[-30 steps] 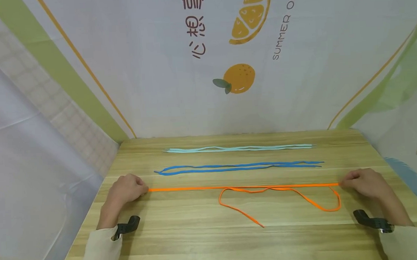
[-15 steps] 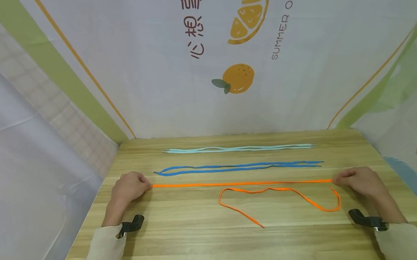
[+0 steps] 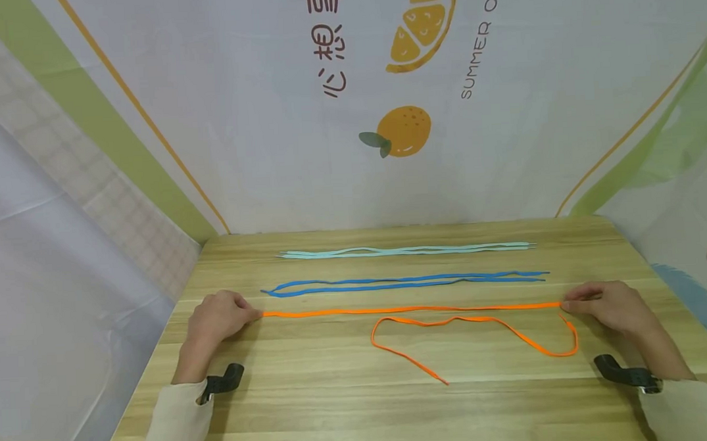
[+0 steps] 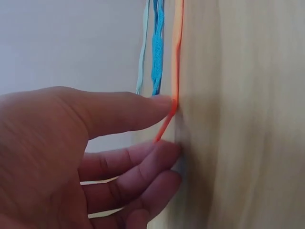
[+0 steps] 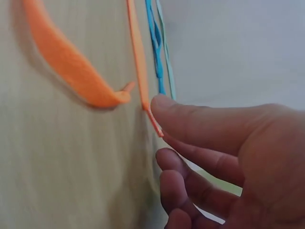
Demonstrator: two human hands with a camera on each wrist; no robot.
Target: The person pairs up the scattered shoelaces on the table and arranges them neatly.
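An orange shoelace [image 3: 393,309] runs left to right across the wooden table, slightly slack along its length. My left hand [image 3: 218,316] holds its left end, the thumb on the lace and the tip reaching toward the fingers in the left wrist view. At the right end my right hand [image 3: 612,304] has thumb and forefinger at the tip, which shows beside the thumb [image 5: 190,117] in the right wrist view. A second orange shoelace [image 3: 407,356] lies loosely curved just nearer to me. Blue shoelaces [image 3: 392,287] lie straight beyond the held one.
Pale mint shoelaces [image 3: 402,252] lie straight near the back edge of the table [image 3: 338,412]. A white curtain printed with oranges [image 3: 352,187] hangs behind, and more cloth closes in both sides. Each wrist carries a black camera mount [image 3: 224,382].
The held orange shoelace has moved away from me, toward the blue ones and clear of the curved lace. Both hands have come slightly inward, and the lace has slackened from taut.
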